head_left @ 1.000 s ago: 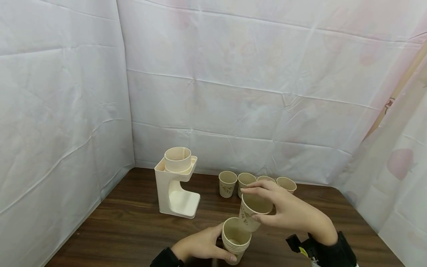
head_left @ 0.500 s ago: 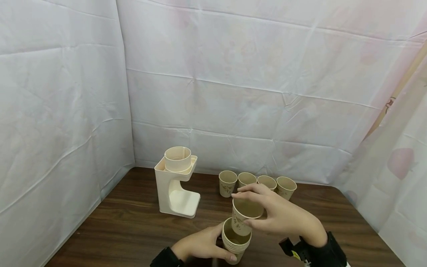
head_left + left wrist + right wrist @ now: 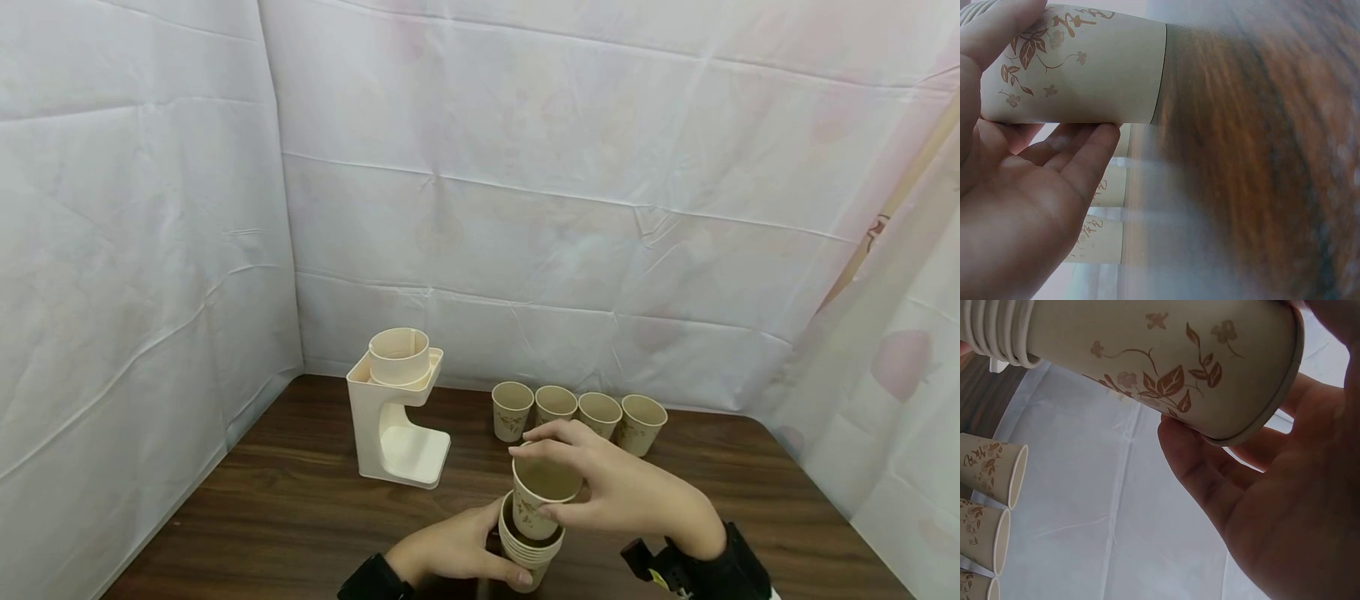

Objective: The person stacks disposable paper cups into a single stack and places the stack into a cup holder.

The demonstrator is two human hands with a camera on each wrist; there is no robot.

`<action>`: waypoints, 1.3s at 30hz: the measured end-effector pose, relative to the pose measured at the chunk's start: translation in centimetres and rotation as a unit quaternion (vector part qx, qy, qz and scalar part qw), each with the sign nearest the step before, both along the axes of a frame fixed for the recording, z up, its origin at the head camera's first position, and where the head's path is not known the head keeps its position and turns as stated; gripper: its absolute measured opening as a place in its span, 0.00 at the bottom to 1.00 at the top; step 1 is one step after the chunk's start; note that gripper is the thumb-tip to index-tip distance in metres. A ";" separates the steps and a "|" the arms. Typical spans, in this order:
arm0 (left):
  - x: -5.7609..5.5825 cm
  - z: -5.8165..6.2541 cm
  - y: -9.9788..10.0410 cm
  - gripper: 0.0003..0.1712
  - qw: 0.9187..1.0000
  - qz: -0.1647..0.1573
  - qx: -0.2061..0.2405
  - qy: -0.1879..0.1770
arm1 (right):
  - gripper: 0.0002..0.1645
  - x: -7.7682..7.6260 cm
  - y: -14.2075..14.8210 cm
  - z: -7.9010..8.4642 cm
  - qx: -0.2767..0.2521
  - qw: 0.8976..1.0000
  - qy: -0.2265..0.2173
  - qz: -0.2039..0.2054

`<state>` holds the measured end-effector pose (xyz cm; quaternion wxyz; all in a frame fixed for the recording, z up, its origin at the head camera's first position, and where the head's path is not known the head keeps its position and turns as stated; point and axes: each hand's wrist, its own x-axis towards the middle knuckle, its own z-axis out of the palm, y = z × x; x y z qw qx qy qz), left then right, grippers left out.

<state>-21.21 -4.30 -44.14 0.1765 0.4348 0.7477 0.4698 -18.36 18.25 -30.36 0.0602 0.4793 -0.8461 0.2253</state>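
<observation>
A stack of nested beige paper cups point(image 3: 528, 552) stands on the wooden table near its front. My left hand point(image 3: 461, 546) grips the stack low down, thumb on the near side; in the left wrist view the lowest cup point(image 3: 1091, 69) shows brown leaves and lettering. With fingers and thumb near the rim, my right hand point(image 3: 615, 483) holds another paper cup point(image 3: 531, 512) whose lower part sits inside the stack's mouth. The right wrist view shows this cup point(image 3: 1166, 369) with its printed flowers, its base end within the stacked rims point(image 3: 1007, 328).
Several matching paper cups stand in a row at the back: one cup point(image 3: 512, 412) at the left end, one point(image 3: 642, 423) at the right. A cream-coloured stand point(image 3: 367, 429) with a round holder point(image 3: 400, 358) on top is at the left. White curtains point(image 3: 525, 250) enclose the table point(image 3: 285, 517).
My right hand has moved left and slightly down, bringing its cup over and into the mouth of the stack. The back row is less covered now. My left hand keeps its place on the stack.
</observation>
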 end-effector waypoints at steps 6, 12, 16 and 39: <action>0.1 0.0 -0.1 0.44 1.000 0.010 -0.006 0.012 | 0.34 -0.1 0.0 -0.7 0.015 0.999 0.029 0.001; 0.0 -0.2 -0.1 0.41 1.000 0.008 -0.006 0.018 | 0.33 -0.1 -0.2 -1.6 0.013 0.999 0.037 0.018; -0.2 -0.4 -0.1 0.39 1.000 0.003 -0.003 0.014 | 0.32 -0.2 -0.3 -2.1 0.013 0.999 0.027 0.024; -0.1 -0.5 -0.2 0.38 1.000 -0.015 0.007 -0.009 | 0.34 -0.6 -0.4 -5.0 0.047 0.998 0.027 0.031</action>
